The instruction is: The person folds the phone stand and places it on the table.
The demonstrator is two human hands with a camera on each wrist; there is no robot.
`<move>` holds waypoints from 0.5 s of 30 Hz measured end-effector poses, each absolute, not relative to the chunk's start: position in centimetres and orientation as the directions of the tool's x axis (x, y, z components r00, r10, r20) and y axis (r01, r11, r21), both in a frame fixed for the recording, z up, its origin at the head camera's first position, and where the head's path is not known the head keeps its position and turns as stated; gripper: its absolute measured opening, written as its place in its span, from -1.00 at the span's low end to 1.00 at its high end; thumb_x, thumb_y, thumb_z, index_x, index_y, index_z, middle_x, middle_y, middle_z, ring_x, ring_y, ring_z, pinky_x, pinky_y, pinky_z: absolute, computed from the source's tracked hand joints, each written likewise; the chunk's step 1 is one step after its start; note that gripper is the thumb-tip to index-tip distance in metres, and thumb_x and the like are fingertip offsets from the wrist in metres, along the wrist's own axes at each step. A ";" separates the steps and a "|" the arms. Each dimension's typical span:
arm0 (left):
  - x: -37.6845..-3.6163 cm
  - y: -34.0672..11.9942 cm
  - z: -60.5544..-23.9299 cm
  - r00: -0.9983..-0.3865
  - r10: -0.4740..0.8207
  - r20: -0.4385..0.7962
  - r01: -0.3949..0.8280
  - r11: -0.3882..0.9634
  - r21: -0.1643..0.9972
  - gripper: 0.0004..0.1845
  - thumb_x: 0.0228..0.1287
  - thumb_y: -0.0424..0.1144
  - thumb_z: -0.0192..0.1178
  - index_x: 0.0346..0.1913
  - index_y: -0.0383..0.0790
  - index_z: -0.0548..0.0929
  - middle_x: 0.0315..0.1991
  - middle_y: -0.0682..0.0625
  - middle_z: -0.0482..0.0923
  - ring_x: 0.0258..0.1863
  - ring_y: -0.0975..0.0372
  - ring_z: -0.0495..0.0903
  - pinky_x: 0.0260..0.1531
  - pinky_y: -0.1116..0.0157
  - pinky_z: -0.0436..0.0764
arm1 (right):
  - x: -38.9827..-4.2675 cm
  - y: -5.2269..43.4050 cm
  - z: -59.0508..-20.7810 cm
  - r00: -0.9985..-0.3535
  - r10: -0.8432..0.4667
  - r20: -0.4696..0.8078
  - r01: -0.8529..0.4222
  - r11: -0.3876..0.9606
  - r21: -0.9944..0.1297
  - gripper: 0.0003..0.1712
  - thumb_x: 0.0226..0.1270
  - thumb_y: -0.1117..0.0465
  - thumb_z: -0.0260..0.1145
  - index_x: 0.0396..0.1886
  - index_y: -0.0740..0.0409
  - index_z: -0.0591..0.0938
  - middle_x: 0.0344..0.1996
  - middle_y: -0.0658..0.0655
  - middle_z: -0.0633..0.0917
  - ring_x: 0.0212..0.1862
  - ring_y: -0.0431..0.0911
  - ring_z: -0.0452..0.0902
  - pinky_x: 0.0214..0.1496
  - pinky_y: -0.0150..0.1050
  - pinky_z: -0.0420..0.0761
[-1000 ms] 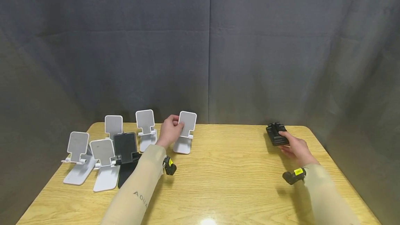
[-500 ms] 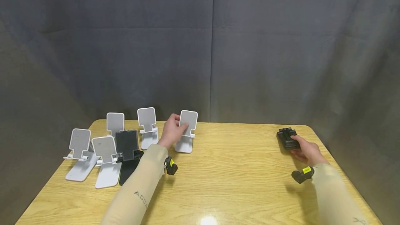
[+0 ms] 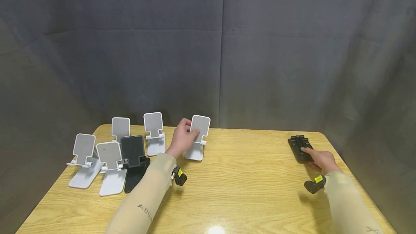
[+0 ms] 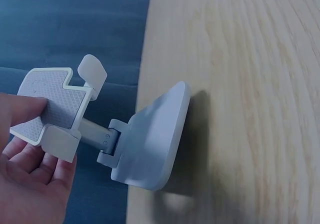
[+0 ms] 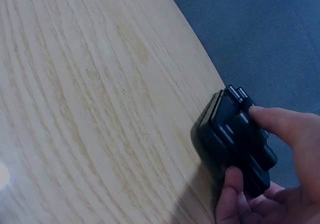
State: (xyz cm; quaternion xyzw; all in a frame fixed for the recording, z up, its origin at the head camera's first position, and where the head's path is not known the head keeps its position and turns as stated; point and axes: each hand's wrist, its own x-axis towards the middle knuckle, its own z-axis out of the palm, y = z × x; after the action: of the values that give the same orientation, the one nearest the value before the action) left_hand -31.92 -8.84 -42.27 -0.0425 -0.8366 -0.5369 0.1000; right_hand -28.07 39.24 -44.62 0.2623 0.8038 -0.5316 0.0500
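Note:
My left hand pinches the upper plate of a white phone stand near the table's back edge. In the left wrist view, the thumb presses the plate's grey pad while the other fingers curl behind it. The stand's base looks tilted, with a shadow on the wood beside it. Over at the back right, my right hand grips a black phone stand folded flat. Its thumb lies on top of the black stand and the fingers wrap the lower side, close over the table.
Left of my left hand stand several unfolded phone stands: white ones and a black one. The wooden table ends at a rounded back right corner. A dark grey curtain hangs behind and at both sides.
The folded black stand moved right and nearer to me with my right hand, then turned flatter. My left hand shifted slightly right with the white stand. The other stands stay in place.

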 end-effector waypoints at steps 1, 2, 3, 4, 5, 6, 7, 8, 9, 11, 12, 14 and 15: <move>-31.9 -8.8 -42.1 -0.975 -0.038 0.220 0.186 0.408 0.894 -0.71 0.36 -0.37 0.30 0.02 -0.34 0.44 -0.10 -0.27 0.69 -0.16 0.00 0.68 -0.13 0.05 0.62 | -28.0 39.2 -44.6 -0.857 0.371 -0.357 0.476 0.309 -0.823 0.03 0.35 -0.12 0.35 0.38 0.64 0.18 -0.02 0.35 0.46 -0.44 -0.19 0.55 -0.32 -0.31 0.65; -31.8 -8.8 -42.0 -0.973 -0.039 0.226 0.193 0.395 0.898 -0.71 0.35 -0.37 0.30 0.02 -0.34 0.44 -0.10 -0.27 0.70 -0.16 0.00 0.68 -0.13 0.05 0.62 | -27.9 39.2 -44.6 -0.857 0.375 -0.353 0.476 0.317 -0.820 0.02 0.33 -0.11 0.38 0.37 0.63 0.20 -0.05 0.32 0.48 -0.44 -0.18 0.55 -0.33 -0.30 0.65; -31.7 -8.8 -41.7 -0.971 -0.039 0.236 0.203 0.383 0.901 -0.71 0.35 -0.38 0.30 0.01 -0.34 0.44 -0.11 -0.27 0.70 -0.16 0.01 0.68 -0.13 0.06 0.62 | -27.8 39.1 -44.6 -0.858 0.377 -0.350 0.474 0.318 -0.821 0.02 0.31 -0.11 0.40 0.37 0.63 0.22 -0.08 0.31 0.49 -0.44 -0.18 0.56 -0.34 -0.30 0.65; -31.6 -8.8 -41.5 -0.969 -0.041 0.242 0.210 0.371 0.905 -0.70 0.35 -0.38 0.30 0.01 -0.34 0.43 -0.11 -0.26 0.70 -0.15 0.01 0.69 -0.13 0.07 0.61 | -27.7 39.1 -44.6 -0.859 0.380 -0.344 0.472 0.326 -0.819 0.01 0.30 -0.10 0.42 0.35 0.62 0.24 -0.11 0.29 0.51 -0.45 -0.17 0.56 -0.35 -0.29 0.65; -31.5 -8.7 -41.2 -0.968 -0.042 0.249 0.218 0.357 0.908 -0.70 0.35 -0.38 0.30 0.01 -0.34 0.43 -0.12 -0.26 0.71 -0.15 0.02 0.69 -0.13 0.07 0.61 | -27.6 39.0 -44.5 -0.860 0.383 -0.339 0.469 0.330 -0.819 0.00 0.29 -0.10 0.43 0.34 0.62 0.27 -0.13 0.28 0.52 -0.45 -0.17 0.57 -0.35 -0.29 0.65; -31.4 -8.7 -40.8 -0.966 -0.042 0.257 0.227 0.345 0.911 -0.71 0.36 -0.38 0.29 0.01 -0.34 0.43 -0.13 -0.26 0.71 -0.16 0.02 0.69 -0.12 0.07 0.61 | -27.6 39.0 -44.5 -0.862 0.384 -0.331 0.464 0.333 -0.821 -0.01 0.27 -0.09 0.45 0.32 0.63 0.28 -0.15 0.28 0.53 -0.45 -0.16 0.57 -0.36 -0.28 0.65; -31.3 -8.6 -40.5 -0.963 -0.043 0.264 0.236 0.334 0.913 -0.70 0.35 -0.39 0.29 0.02 -0.34 0.43 -0.13 -0.26 0.71 -0.15 0.02 0.69 -0.12 0.07 0.61 | -27.6 39.0 -44.5 -0.864 0.384 -0.326 0.461 0.341 -0.819 -0.02 0.27 -0.09 0.45 0.30 0.62 0.30 -0.17 0.27 0.54 -0.45 -0.16 0.56 -0.37 -0.28 0.64; -31.1 -8.6 -40.1 -0.962 -0.044 0.270 0.241 0.328 0.913 -0.70 0.35 -0.39 0.30 0.02 -0.34 0.43 -0.14 -0.25 0.72 -0.16 0.03 0.69 -0.12 0.07 0.60 | -27.6 39.0 -44.6 -0.866 0.384 -0.321 0.458 0.346 -0.819 -0.03 0.26 -0.09 0.45 0.29 0.62 0.32 -0.19 0.25 0.54 -0.45 -0.15 0.56 -0.37 -0.28 0.63; -31.0 -8.5 -39.8 -0.960 -0.045 0.275 0.246 0.326 0.913 -0.70 0.36 -0.38 0.30 0.02 -0.34 0.43 -0.14 -0.25 0.72 -0.17 0.03 0.68 -0.12 0.08 0.60 | -27.6 39.0 -44.6 -0.866 0.385 -0.318 0.457 0.353 -0.816 -0.05 0.26 -0.09 0.46 0.27 0.61 0.34 -0.23 0.23 0.55 -0.45 -0.15 0.54 -0.38 -0.29 0.62; -30.7 -8.4 -39.2 -0.958 -0.044 0.283 0.254 0.325 0.911 -0.70 0.36 -0.37 0.31 0.02 -0.33 0.44 -0.14 -0.23 0.72 -0.18 0.05 0.67 -0.12 0.10 0.59 | -27.7 39.1 -44.7 -0.868 0.384 -0.314 0.456 0.368 -0.810 -0.11 0.26 -0.09 0.45 0.21 0.59 0.37 -0.33 0.17 0.58 -0.47 -0.15 0.52 -0.40 -0.29 0.59; -30.6 -8.3 -39.0 -0.957 -0.043 0.288 0.259 0.324 0.910 -0.70 0.36 -0.37 0.31 0.02 -0.33 0.44 -0.15 -0.23 0.72 -0.19 0.05 0.66 -0.13 0.10 0.58 | -27.7 39.2 -44.8 -0.870 0.383 -0.311 0.455 0.376 -0.808 -0.13 0.26 -0.09 0.45 0.19 0.59 0.38 -0.39 0.14 0.58 -0.48 -0.15 0.51 -0.41 -0.29 0.58; -30.4 -8.2 -38.6 -0.954 -0.039 0.297 0.269 0.322 0.908 -0.70 0.36 -0.36 0.32 0.01 -0.32 0.44 -0.15 -0.22 0.72 -0.20 0.07 0.66 -0.15 0.13 0.58 | -27.6 39.2 -44.8 -0.871 0.384 -0.307 0.454 0.389 -0.802 -0.17 0.26 -0.09 0.44 0.13 0.57 0.40 -0.49 0.10 0.58 -0.51 -0.16 0.49 -0.44 -0.29 0.55; -30.3 -8.1 -38.4 -0.952 -0.035 0.303 0.277 0.318 0.907 -0.70 0.35 -0.36 0.32 0.01 -0.32 0.44 -0.14 -0.21 0.72 -0.21 0.07 0.66 -0.16 0.14 0.58 | -27.6 39.2 -44.8 -0.872 0.383 -0.305 0.453 0.393 -0.800 -0.19 0.26 -0.08 0.44 0.11 0.56 0.41 -0.53 0.09 0.58 -0.52 -0.16 0.49 -0.45 -0.29 0.55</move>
State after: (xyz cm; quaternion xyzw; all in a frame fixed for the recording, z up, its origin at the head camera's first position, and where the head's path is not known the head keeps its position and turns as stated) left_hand -30.30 -8.08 -38.44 -0.0753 -0.8005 -0.5791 0.1346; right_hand -27.59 39.24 -44.83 0.2507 0.8338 -0.4906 0.0353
